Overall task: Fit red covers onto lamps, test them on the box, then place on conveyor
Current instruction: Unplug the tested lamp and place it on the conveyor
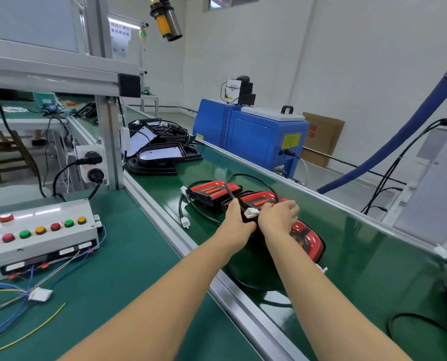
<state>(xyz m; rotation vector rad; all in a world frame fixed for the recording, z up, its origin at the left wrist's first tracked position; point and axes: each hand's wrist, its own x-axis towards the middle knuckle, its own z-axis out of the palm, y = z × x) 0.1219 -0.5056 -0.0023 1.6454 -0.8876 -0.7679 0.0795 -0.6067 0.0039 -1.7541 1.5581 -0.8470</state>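
Reaching over the conveyor, both hands met at a red-covered lamp lying on the belt, its long axis running toward the near right. The left hand pinched the lamp's black cable; the right hand, curled, pressed the lamp directly beneath it.

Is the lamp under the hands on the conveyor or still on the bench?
On the conveyor: the lamp lies on the belt.
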